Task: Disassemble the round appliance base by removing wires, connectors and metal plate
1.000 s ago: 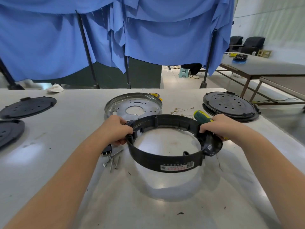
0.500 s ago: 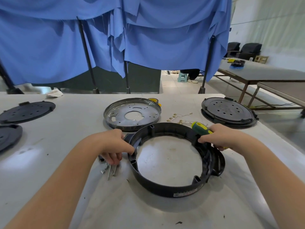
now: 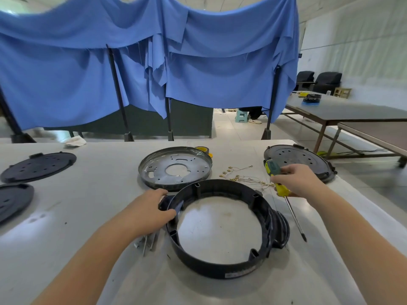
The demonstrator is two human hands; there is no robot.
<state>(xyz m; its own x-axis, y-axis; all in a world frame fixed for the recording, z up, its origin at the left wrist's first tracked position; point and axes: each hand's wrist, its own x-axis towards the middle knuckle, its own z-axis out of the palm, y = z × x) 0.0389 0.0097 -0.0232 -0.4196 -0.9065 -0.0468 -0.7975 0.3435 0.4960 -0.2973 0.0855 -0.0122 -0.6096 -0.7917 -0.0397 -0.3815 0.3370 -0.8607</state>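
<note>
On the table (image 3: 66,216), the ring-shaped base (image 3: 222,236) lies nearest the person, with the metal plate (image 3: 175,167) just behind it. The wires (image 3: 242,178) lie right of the plate. Behind them, at the right edge, sits 1 round cover (image 3: 297,158); 2 more covers (image 3: 38,166) lie at the far left. The left hand (image 3: 152,213) rests on the base's left rim, over what seem to be loose screws (image 3: 147,242). The right hand (image 3: 295,180), right of the wires, holds a screwdriver (image 3: 284,194) whose tip points toward the person.
</note>
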